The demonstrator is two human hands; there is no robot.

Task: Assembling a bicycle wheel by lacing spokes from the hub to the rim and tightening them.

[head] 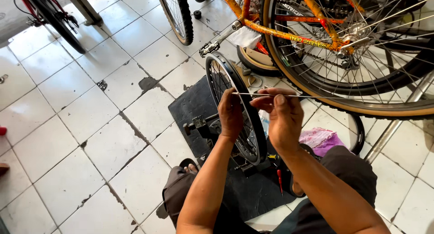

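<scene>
From the head cam, the person sat on the tiled floor [90, 125] with a black rim [235, 112] stood upright in a small truing stand [201, 125] on a dark mat [192, 105]. The left hand [230, 114] was curled around the rim's edge, gripping it. The right hand [282, 119] was pinched closed on a thin silver spoke [257, 94], which ran level toward nine o'clock, across the top of the left hand's fingers and just over the rim. At one o'clock from the hands stood an orange bike [289, 35], its tan-walled wheel [361, 58] close by. A pink cloth [321, 139] lay at three o'clock, and a red-handled screwdriver [279, 180] sat on the mat at six. Didn't spot any container with stuff in it.
</scene>
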